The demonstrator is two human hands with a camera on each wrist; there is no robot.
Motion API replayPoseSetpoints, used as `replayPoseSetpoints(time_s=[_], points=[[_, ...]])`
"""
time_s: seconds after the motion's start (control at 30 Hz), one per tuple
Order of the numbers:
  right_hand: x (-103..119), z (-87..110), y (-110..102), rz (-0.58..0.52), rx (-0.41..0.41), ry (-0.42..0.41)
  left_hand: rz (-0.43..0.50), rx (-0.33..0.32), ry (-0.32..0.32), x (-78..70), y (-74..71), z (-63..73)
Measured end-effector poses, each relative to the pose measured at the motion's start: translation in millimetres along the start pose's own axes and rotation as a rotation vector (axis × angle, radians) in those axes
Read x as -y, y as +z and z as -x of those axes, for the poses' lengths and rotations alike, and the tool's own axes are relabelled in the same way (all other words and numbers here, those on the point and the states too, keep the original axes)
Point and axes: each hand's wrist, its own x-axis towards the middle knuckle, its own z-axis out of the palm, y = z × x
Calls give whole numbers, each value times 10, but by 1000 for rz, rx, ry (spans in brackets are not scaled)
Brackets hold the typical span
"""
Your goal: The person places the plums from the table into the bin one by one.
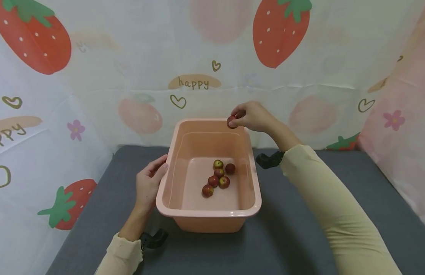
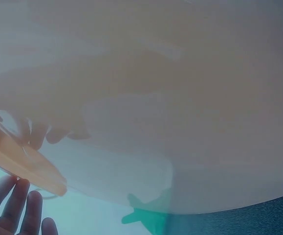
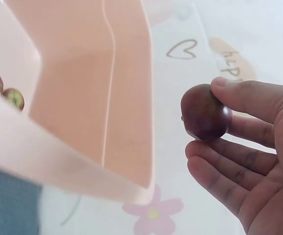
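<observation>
A pink plastic basin point(image 1: 208, 214) stands on the dark cloth, with several small red-and-green plums point(image 1: 213, 181) lying on its floor. My left hand point(image 1: 150, 184) holds the basin's left rim, its thumb near the edge and its fingers along the outer side. The left wrist view shows those fingers point(image 2: 31, 210) beside the rim. Over the far right corner of the basin, my right hand point(image 1: 252, 116) pinches one dark red plum point(image 3: 206, 112) between thumb and fingers. This plum is at rim height in the head view, apart from the others.
Dark grey cloth point(image 1: 288, 214) covers the table around the basin. Behind and at both sides hangs a white curtain point(image 1: 140, 57) printed with strawberries, hearts and flowers. A black wrist mount point(image 1: 269, 159) sits by the right sleeve, another by the left point(image 1: 154, 240).
</observation>
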Motion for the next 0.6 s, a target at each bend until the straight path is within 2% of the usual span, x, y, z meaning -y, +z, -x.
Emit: replayPoseSetpoints(time_s=[0.27, 0.5, 0.6], points=[[105, -86, 103, -45, 21, 13, -8, 0, -11, 1, -6, -5], [161, -170, 212, -10, 35, 27, -7, 1, -24, -1, -11, -12], [172, -205, 276, -28, 55, 32, -7, 0, -25, 0, -10, -13]])
